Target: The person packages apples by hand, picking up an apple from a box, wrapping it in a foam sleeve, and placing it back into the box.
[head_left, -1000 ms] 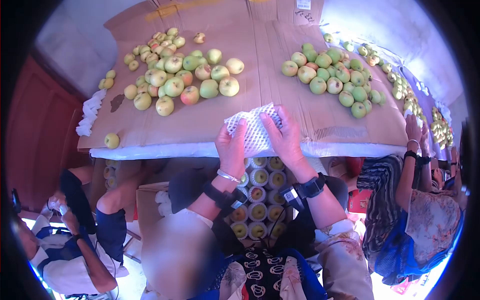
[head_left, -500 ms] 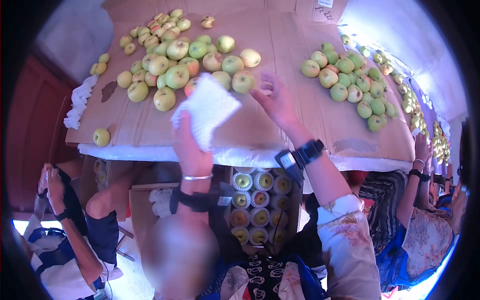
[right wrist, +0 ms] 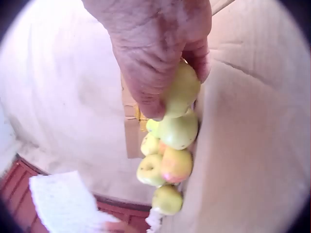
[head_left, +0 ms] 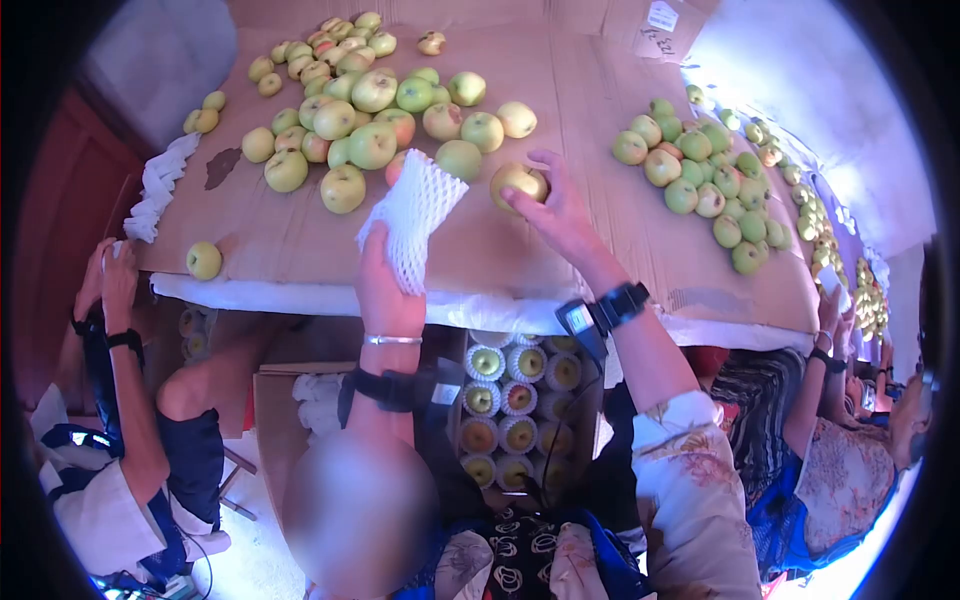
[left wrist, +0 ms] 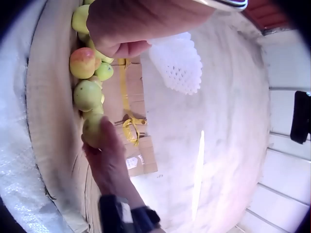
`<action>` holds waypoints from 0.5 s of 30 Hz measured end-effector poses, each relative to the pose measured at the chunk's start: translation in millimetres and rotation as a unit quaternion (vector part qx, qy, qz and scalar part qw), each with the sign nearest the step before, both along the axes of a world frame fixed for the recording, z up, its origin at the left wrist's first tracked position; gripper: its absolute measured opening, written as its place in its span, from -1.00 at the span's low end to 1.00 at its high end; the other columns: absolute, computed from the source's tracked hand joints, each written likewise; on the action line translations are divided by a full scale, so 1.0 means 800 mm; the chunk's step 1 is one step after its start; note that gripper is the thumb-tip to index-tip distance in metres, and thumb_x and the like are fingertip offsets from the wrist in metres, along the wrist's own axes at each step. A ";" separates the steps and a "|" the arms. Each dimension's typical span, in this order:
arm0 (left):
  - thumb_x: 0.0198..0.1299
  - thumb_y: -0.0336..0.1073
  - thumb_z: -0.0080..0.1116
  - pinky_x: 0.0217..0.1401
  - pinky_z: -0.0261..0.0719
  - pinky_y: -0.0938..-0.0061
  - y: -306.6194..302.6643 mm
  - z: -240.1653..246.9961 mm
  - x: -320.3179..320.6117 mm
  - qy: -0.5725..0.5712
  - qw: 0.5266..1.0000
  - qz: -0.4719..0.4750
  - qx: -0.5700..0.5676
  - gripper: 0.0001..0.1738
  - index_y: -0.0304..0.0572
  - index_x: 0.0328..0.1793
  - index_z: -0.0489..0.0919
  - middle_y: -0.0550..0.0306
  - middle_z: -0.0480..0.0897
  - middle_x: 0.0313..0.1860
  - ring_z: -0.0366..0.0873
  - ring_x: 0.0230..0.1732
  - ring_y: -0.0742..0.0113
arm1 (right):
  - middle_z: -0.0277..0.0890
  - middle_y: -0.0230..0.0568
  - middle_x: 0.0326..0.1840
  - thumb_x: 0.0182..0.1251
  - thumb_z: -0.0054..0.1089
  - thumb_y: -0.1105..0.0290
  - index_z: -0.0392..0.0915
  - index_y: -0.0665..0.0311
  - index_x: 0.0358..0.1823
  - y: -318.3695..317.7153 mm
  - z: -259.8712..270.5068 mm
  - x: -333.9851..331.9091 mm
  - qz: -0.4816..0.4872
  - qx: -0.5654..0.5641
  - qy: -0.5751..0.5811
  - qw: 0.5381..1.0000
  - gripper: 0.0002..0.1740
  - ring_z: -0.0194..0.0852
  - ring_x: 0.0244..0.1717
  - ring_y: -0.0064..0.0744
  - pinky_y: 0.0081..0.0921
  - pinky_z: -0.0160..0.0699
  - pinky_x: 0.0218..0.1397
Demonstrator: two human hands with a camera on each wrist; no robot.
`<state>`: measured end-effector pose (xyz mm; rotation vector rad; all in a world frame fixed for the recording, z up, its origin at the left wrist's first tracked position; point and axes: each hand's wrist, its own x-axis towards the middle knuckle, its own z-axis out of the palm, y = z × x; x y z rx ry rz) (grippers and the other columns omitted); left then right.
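Note:
My left hand [head_left: 390,290] holds a white foam net sleeve [head_left: 412,220] upright over the cardboard's front part; the sleeve [left wrist: 177,65] flares at its free end. To the right of it, my right hand [head_left: 565,222] grips a yellow-green apple [head_left: 516,184] with thumb and fingers. In the right wrist view, the thumb and fingers lie round that apple [right wrist: 183,90]. A heap of yellow, green and blushed apples [head_left: 372,145] lies just beyond both hands, at the left of the cardboard [head_left: 570,110].
A second heap of greener apples [head_left: 690,170] lies to the right, and a lone apple [head_left: 204,260] sits near the front left edge. Below the table edge, a box holds apples in foam nets [head_left: 518,397]. People sit on both sides; white foam sleeves [head_left: 162,190] lie at the left edge.
Both hands were together on the foam sleeve; they came apart. My left hand moved left with the sleeve, while the right reached to the heap's near edge and took hold of an apple.

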<state>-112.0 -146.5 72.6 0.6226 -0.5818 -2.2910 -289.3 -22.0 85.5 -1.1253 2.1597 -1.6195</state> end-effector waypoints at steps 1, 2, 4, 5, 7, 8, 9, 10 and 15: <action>0.22 -0.15 0.01 -0.54 0.41 0.62 0.004 0.003 -0.005 -0.024 1.000 0.019 0.002 -0.70 -0.05 0.03 0.42 0.28 0.58 -0.22 0.50 -0.44 0.48 | 0.38 -0.10 -0.01 0.04 0.32 0.15 0.22 0.24 0.05 0.018 0.008 0.014 0.010 -0.014 -0.009 1.000 -0.38 0.40 -0.01 -0.32 -0.42 0.42 0.03; 0.22 -0.12 0.03 -0.58 0.40 0.63 0.012 0.006 -0.008 -0.047 0.998 0.035 0.002 -0.70 -0.01 0.02 0.44 0.30 0.58 -0.26 0.49 -0.48 0.49 | 0.38 -0.13 -0.01 0.08 0.31 0.16 0.22 0.24 0.05 0.037 0.015 0.026 0.018 -0.030 -0.016 0.999 -0.40 0.39 -0.03 -0.38 -0.44 0.42 0.02; 0.21 -0.10 0.02 -0.55 0.41 0.61 0.030 0.001 -0.007 -0.032 0.999 0.018 -0.033 -0.70 0.00 0.01 0.44 0.33 0.58 -0.25 0.50 -0.46 0.50 | 0.37 -0.18 -0.02 0.12 0.28 0.21 0.22 0.25 0.04 0.073 0.025 0.052 0.049 -0.087 0.000 0.995 -0.45 0.36 -0.04 -0.45 -0.46 0.41 0.03; 0.21 -0.08 0.01 -0.54 0.42 0.60 0.038 -0.003 -0.004 -0.027 0.998 0.011 -0.053 -0.70 0.01 0.01 0.45 0.35 0.58 -0.25 0.50 -0.45 0.50 | 0.37 -0.20 -0.02 0.14 0.27 0.23 0.21 0.25 0.04 0.088 0.030 0.066 0.067 -0.117 0.007 0.991 -0.47 0.35 -0.04 -0.49 -0.47 0.40 0.04; 0.22 -0.14 0.02 -0.51 0.44 0.59 0.067 -0.003 0.013 -0.011 0.998 -0.040 -0.049 -0.73 0.00 0.00 0.45 0.34 0.59 -0.25 0.52 -0.43 0.50 | 0.37 -0.21 -0.04 0.24 0.15 0.32 0.25 0.24 -0.01 0.121 0.047 0.102 0.067 -0.165 -0.107 0.978 -0.63 0.41 -0.08 -0.46 -0.45 0.53 -0.08; 0.22 -0.15 0.02 -0.50 0.45 0.59 0.086 -0.003 0.026 -0.008 0.997 -0.065 -0.045 -0.73 -0.01 0.00 0.45 0.34 0.59 -0.25 0.53 -0.43 0.50 | 0.37 -0.20 -0.03 0.26 0.12 0.31 0.26 0.23 -0.02 0.137 0.050 0.116 0.061 -0.188 -0.188 0.962 -0.66 0.43 -0.08 -0.43 -0.45 0.57 -0.12; 0.22 -0.17 0.02 -0.49 0.46 0.59 0.104 0.003 0.040 -0.003 0.995 -0.088 -0.041 -0.74 -0.01 0.00 0.45 0.34 0.59 -0.25 0.53 -0.42 0.50 | 0.38 -0.20 -0.03 0.28 0.10 0.30 0.28 0.22 -0.04 0.153 0.049 0.126 0.055 -0.211 -0.266 0.939 -0.69 0.45 -0.09 -0.40 -0.44 0.61 -0.16; 0.24 -0.21 0.00 -0.49 0.47 0.61 0.120 0.014 0.054 -0.012 0.997 -0.074 -0.002 -0.75 -0.08 0.01 0.44 0.28 0.60 -0.26 0.52 -0.44 0.47 | 0.38 -0.11 0.03 0.36 -0.05 0.13 0.28 0.21 0.06 0.164 0.042 0.131 0.116 -0.293 -0.356 0.880 -0.62 0.48 -0.05 -0.22 -0.41 0.67 -0.27; 0.28 -0.25 -0.07 -0.47 0.48 0.61 0.160 0.018 0.115 0.000 0.990 -0.125 0.059 -0.72 -0.18 0.06 0.42 0.16 0.60 -0.25 0.48 -0.45 0.42 | 0.32 0.02 0.15 0.33 -0.29 -0.19 0.17 0.23 0.26 0.215 0.043 0.167 0.145 -0.374 -0.569 0.718 -0.30 0.36 0.14 -0.04 -0.38 0.59 -0.11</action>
